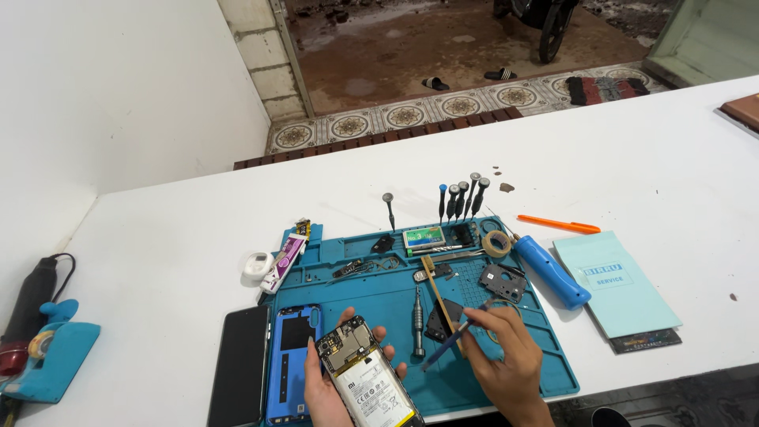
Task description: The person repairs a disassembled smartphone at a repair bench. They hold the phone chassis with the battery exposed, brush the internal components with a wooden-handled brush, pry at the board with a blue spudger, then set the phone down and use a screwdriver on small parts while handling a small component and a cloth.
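Observation:
My left hand holds an opened phone with its back off, showing the white battery and circuit board, just above the blue repair mat. My right hand grips a thin blue-handled tool, its tip angled down-left toward the phone. A blue phone back cover and a black screen panel lie left of the phone. A metal screwdriver and black plastic parts rest on the mat between my hands.
Several precision screwdrivers stand along the mat's far edge. A tape roll, blue handle, orange pen, teal envelope, glue tube and a heat tool at far left lie on the white table.

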